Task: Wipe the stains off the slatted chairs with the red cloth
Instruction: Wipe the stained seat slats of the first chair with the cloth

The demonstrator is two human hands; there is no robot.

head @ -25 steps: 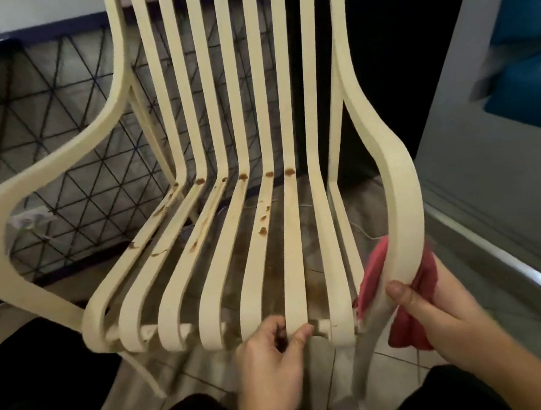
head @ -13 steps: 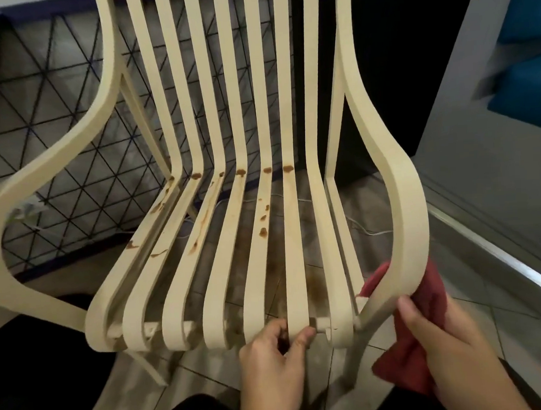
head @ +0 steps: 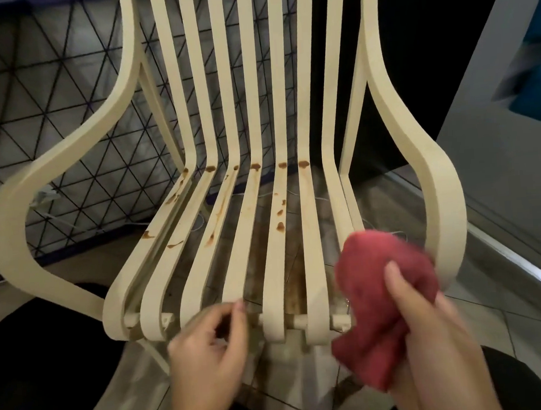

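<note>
I see my right hand (head: 432, 337) gripping the red cloth (head: 384, 299) beside the stained slatted chair (head: 313, 234); my left hand (head: 209, 350) is curled and blurred, its grasp unclear.

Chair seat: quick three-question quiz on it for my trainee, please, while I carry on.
1. Which hand holds the cloth?
2. True or false: the seat slats are free of stains.
3. The cloth is nearest: A) the backrest top, B) the slats' front ends by the right armrest, C) the left armrest.
Key: 1 the right hand; 2 false, brown stains mark several slats; 3 B.
</note>
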